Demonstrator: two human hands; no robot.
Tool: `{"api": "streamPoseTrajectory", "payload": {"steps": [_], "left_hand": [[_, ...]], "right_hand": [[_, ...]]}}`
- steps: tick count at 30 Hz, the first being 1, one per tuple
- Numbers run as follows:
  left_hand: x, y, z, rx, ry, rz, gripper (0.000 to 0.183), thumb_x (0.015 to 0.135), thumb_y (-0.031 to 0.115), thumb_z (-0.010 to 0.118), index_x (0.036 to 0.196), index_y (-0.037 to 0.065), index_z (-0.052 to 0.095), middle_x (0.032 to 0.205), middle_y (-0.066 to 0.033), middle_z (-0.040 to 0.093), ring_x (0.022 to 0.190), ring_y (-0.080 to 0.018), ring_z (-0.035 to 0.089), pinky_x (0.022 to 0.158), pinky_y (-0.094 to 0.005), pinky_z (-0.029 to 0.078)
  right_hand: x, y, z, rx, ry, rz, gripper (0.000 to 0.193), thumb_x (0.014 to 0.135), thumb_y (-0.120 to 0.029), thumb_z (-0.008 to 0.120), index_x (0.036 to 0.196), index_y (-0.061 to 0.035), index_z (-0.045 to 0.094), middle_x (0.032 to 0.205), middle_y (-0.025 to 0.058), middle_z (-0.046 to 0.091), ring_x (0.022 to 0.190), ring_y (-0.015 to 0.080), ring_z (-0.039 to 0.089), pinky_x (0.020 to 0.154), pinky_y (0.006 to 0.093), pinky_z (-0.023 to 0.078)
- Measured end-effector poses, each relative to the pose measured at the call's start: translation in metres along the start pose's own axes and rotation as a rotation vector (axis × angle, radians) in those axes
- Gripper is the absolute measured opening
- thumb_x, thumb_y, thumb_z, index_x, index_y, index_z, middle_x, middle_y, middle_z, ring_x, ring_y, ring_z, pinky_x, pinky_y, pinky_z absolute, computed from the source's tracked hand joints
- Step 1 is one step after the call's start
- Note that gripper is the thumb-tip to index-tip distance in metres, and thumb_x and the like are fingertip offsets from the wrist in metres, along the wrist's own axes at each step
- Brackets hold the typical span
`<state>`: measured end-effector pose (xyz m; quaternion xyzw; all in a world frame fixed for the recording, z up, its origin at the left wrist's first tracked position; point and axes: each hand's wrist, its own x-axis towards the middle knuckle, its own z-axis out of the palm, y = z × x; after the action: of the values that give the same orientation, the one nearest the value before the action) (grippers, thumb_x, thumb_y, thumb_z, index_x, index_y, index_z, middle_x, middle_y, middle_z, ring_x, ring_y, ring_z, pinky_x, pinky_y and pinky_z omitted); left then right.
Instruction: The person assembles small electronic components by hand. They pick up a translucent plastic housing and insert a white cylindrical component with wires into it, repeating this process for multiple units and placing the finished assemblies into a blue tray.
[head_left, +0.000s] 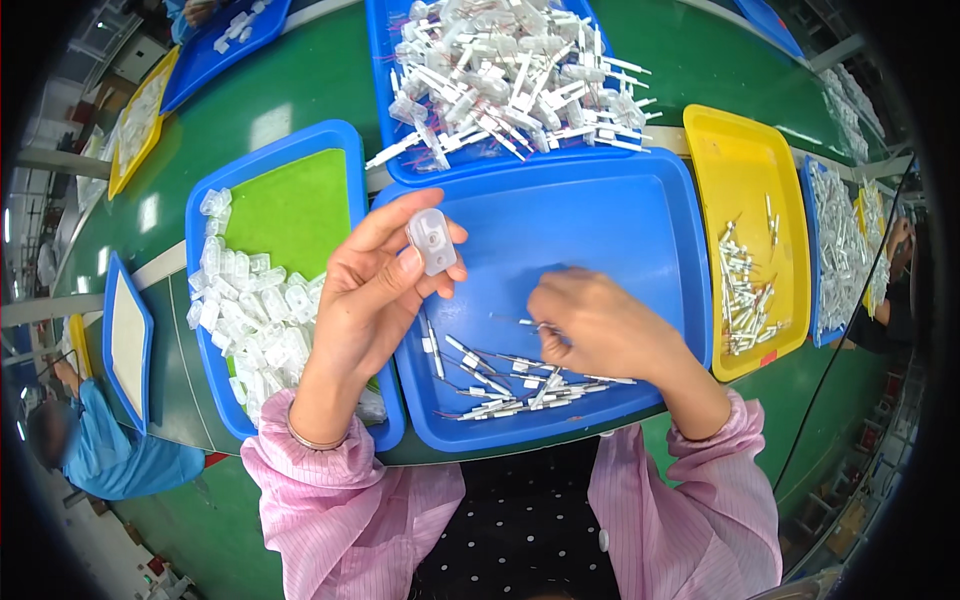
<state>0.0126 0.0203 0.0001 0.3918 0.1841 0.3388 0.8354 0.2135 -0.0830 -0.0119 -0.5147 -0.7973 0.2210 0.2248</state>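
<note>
My left hand (375, 275) pinches a translucent plastic housing (432, 242) between thumb and fingers, raised above the blue tray (600, 200). The piece is rounded at the top and has small holes in its face. Over the middle of that tray, my right hand (590, 315) is closed, knuckles up, with a thin wired piece (512, 320) sticking out at its fingertips. Most of what it grips is hidden. Below both hands, several slim white parts with wire leads (500, 385) lie along the tray's near side.
On the left, a blue tray with a green bottom (300, 200) holds many clear housings (255, 310). A heaped tray of housings with white parts (510, 80) stands behind. To the right, a yellow tray (745, 150) contains wired white parts. A person in blue (120, 440) sits at far left.
</note>
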Motion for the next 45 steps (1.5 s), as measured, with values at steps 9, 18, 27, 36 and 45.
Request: {"api": "streamPoseTrajectory", "payload": {"steps": [9,18,27,36,45], "left_hand": [[-0.003,-0.012,0.002,-0.062,-0.098,-0.032,0.037,0.086,0.008,0.052,0.122,0.002,0.045,0.103,-0.0157,0.056,0.084,-0.0198,0.057,0.067,-0.0298,0.048],[-0.005,-0.009,0.002,-0.03,-0.145,0.017,0.037,0.085,0.006,0.053,0.12,-0.001,0.046,0.102,-0.0146,0.057,0.081,-0.0167,0.056,0.067,-0.0291,0.048],[-0.007,-0.005,0.004,0.03,-0.143,0.033,0.036,0.084,0.006,0.055,0.119,-0.002,0.048,0.099,-0.0134,0.058,0.08,-0.0142,0.055,0.067,-0.0276,0.048],[-0.007,-0.003,0.004,0.193,-0.162,0.08,0.034,0.084,0.005,0.054,0.116,-0.004,0.05,0.101,-0.0147,0.055,0.082,-0.0163,0.055,0.066,-0.0269,0.048],[-0.011,-0.013,0.021,0.304,-0.103,0.141,0.034,0.078,-0.01,0.055,0.111,-0.007,0.052,0.1,-0.0157,0.055,0.09,-0.0227,0.058,0.078,-0.0316,0.05]], "right_hand": [[0.011,-0.036,-0.047,0.632,0.544,0.046,0.019,0.064,0.012,0.062,0.082,0.0044,0.061,0.076,0.0114,0.057,0.066,0.0149,0.057,0.056,0.0227,0.045],[0.015,-0.031,-0.028,0.555,0.586,0.111,0.017,0.066,0.012,0.061,0.081,0.0034,0.062,0.075,0.0107,0.059,0.063,0.014,0.059,0.054,0.0218,0.046],[0.017,-0.036,-0.022,0.762,0.618,0.176,0.016,0.068,0.011,0.061,0.082,0.0039,0.062,0.078,0.0103,0.059,0.065,0.0127,0.059,0.055,0.0217,0.047],[0.015,-0.04,-0.026,0.441,0.567,0.024,0.013,0.069,0.011,0.061,0.081,0.0054,0.062,0.078,0.0124,0.058,0.06,0.014,0.059,0.051,0.0207,0.046],[0.017,-0.037,-0.012,0.689,0.671,0.275,0.013,0.07,0.009,0.062,0.081,0.004,0.063,0.076,0.0117,0.06,0.058,0.0142,0.059,0.05,0.022,0.048]]}}
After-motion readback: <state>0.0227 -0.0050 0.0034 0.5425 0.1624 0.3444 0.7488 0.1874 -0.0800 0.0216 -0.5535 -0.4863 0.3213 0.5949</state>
